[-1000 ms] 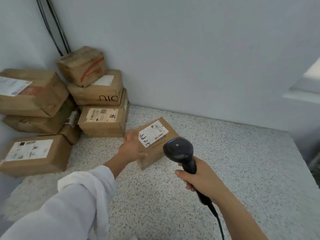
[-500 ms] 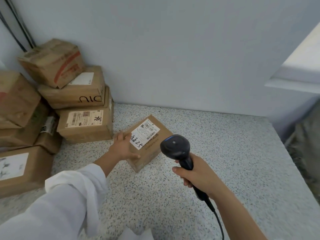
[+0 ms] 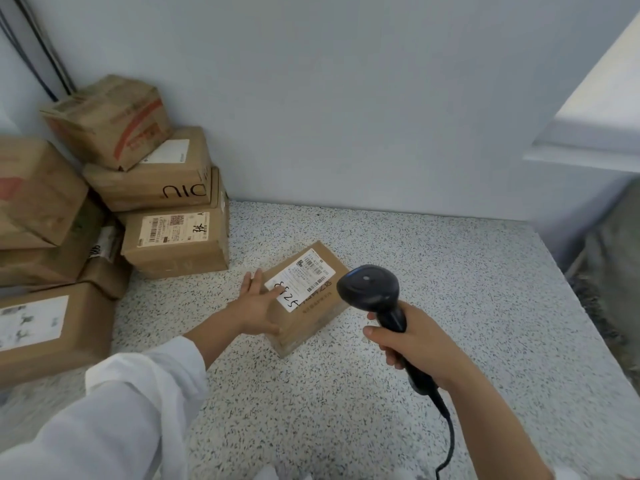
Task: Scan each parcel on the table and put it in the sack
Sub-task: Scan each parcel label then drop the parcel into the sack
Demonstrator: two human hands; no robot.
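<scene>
Speckled table (image 3: 433, 358) runs into a corner piled with other boxes (image 3: 173, 247), and the small brown parcel (image 3: 313, 318) lies flat near its middle, label (image 3: 304, 277) up. The left hand (image 3: 258, 306) rests on it with straight fingers (image 3: 255, 280), one touching the label; the right hand (image 3: 417, 344) is clenched round the black scanner (image 3: 367, 289) just beside. To scan well, I think, keep fingers off the barcode (image 3: 317, 284) and tip the scanner head toward it.

Sack (image 3: 616, 271) blurring, running off right edge. Left boxes (image 3: 31, 188) getting cropped by frame. Left hand (image 3: 258, 306) covering label (image 3: 308, 278) corner; fine print too small. Scanner (image 3: 369, 289) cable (image 3: 450, 441) exiting bottom.
</scene>
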